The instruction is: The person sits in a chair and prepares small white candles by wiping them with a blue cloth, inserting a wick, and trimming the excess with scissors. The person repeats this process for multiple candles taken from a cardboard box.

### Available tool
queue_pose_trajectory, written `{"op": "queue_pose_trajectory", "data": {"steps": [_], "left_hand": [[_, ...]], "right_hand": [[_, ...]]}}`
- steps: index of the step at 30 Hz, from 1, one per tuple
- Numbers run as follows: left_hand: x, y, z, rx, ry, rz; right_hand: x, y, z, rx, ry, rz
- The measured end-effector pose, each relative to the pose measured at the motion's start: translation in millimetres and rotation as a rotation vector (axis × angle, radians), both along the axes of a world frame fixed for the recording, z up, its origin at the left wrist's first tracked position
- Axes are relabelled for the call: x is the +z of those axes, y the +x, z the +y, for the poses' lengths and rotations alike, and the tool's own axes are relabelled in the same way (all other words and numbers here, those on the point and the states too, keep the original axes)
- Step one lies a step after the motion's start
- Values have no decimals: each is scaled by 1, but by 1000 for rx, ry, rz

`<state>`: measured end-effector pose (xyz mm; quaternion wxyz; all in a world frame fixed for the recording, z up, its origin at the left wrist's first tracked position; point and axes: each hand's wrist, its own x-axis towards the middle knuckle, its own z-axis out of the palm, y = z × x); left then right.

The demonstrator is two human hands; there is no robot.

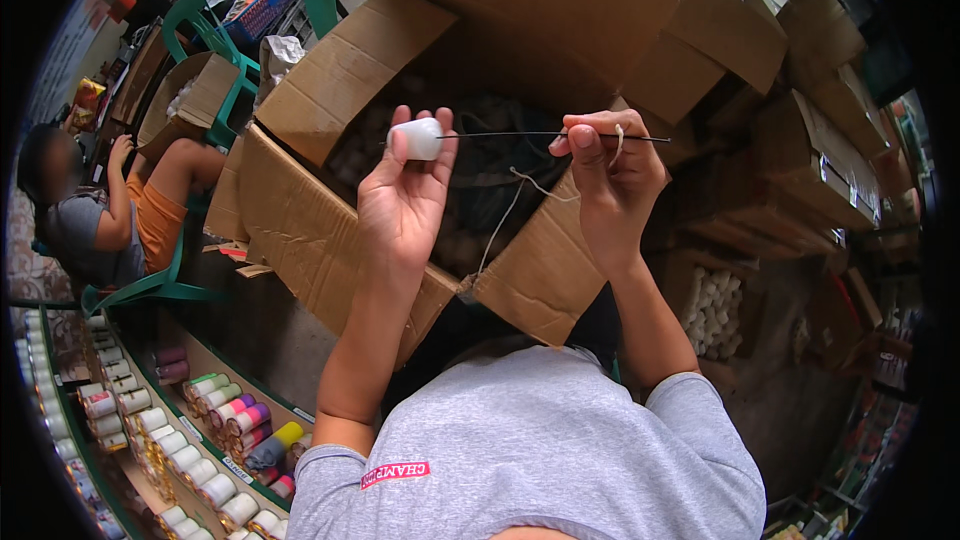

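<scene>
My left hand [405, 200] is raised over a large open cardboard box [300, 220], its fingers curled round a small white tapered cylinder [424, 139]. A long thin dark needle [500, 134] runs level from that cylinder across to my right hand [612, 175]. There my thumb and fingers pinch the needle, whose other end sticks out past them to the right. White string [620, 140] hangs looped at the right hand, and a length of cord [500, 225] trails over the box's front edge. Rounded pieces lie dimly inside the box, too dark to make out.
Cardboard boxes [800, 160] are stacked at the right, and a lower box holds many white pieces [712, 310]. Shelves with rows of white and coloured cylinders [215, 485] stand at lower left. A person [110, 210] sits on a green chair at far left.
</scene>
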<state>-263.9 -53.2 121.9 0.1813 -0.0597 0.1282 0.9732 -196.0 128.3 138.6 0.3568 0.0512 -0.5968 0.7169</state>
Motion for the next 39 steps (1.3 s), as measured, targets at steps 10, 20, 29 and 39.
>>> {"op": "queue_pose_trajectory", "data": {"steps": [10,20,29,39], "left_hand": [[-11,-53,-73,382,-125,-69],[16,6,-3,-130,-1078,603],[17,12,7,110,-1065,662],[3,18,-8,-185,-418,471]], "right_hand": [[0,-6,53,68,23,-42],[13,-36,5,106,792,-412],[25,-11,-12,248,733,-265],[9,2,-31,166,461,-195]]}}
